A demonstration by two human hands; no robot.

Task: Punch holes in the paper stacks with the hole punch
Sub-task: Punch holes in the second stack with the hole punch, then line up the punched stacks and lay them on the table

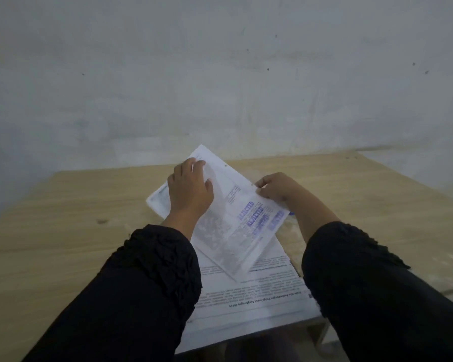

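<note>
Sleeves (152, 280), black and loose, cover both forearms and hide much of the lower paper stack (249, 299), whose near edge overhangs the front of the wooden table (63, 231). No hole punch can be made out; a small blue sliver (291, 212) pokes out just beyond the right wrist, too little of it showing to tell what it is. The person holds a thin bundle of sheets (236, 215) tilted up above the stack. The left hand (190, 190) grips its far left edge, fingers curled over the top and thumb spread out against the face of the page. The right hand (273, 189) pinches the right edge between thumb and bent fingers. Blue stamps reading "REJECTED" show several times on the held sheet, overlapping; the fine print around them is blurred. The stack below carries a bold heading and dense paragraphs, upside down to the camera and not legible. Another white sheet (158, 199) lies under the left hand. A grey, speckled wall (220, 74) rises behind the table.
</note>
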